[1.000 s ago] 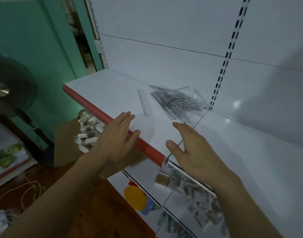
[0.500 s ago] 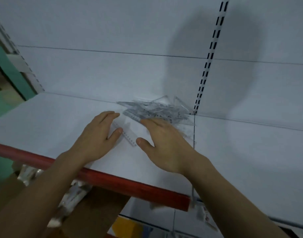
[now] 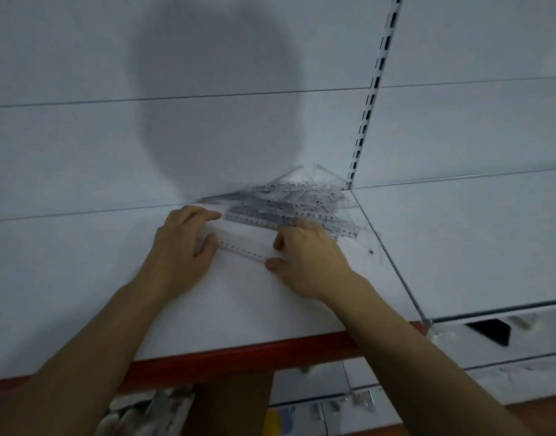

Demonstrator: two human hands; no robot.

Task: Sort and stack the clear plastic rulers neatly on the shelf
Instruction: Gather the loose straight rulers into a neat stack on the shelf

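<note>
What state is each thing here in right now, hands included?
Left hand: fingers on one end of the single ruler.
Right hand: fingers curled on its other end.
Single ruler: flat on the shelf, apart from the pile.
Ruler pile: jumbled, unsorted, against the back wall.
Shelf: white, red front edge.

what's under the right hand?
The right hand grips the right end of a single clear ruler lying on the white shelf; its fingertips reach the ruler pile. The ruler's end and the shelf beneath the palm are covered.
</note>
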